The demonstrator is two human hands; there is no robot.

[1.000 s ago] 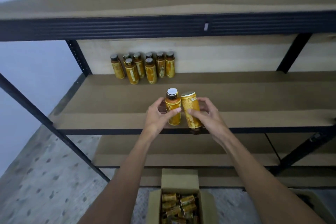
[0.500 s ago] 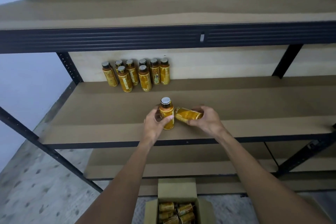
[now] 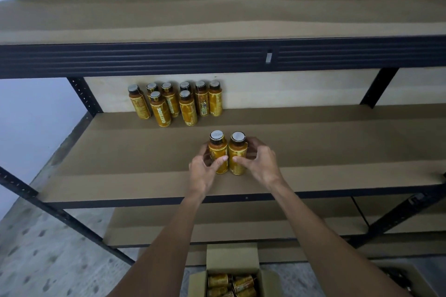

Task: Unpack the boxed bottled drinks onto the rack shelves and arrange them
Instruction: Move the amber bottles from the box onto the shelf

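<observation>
Two yellow-labelled drink bottles stand upright side by side on the middle rack shelf (image 3: 337, 152). My left hand (image 3: 205, 173) grips the left bottle (image 3: 218, 152). My right hand (image 3: 260, 164) grips the right bottle (image 3: 237, 155). A cluster of several like bottles (image 3: 175, 103) stands against the back panel at the shelf's rear left. An open cardboard box (image 3: 231, 260) with several more bottles lying inside sits on the floor below.
The upper shelf beam (image 3: 217, 58) runs dark across the view above the hands. A black upright post (image 3: 84, 94) stands at the left, a diagonal brace (image 3: 48, 205) lower left. A lower shelf (image 3: 156, 231) lies under the middle one. Speckled floor lies to the left.
The right bottle, tipped on its side half a second ago, now stands upright beside the left one. Both hands have moved further in over the shelf.
</observation>
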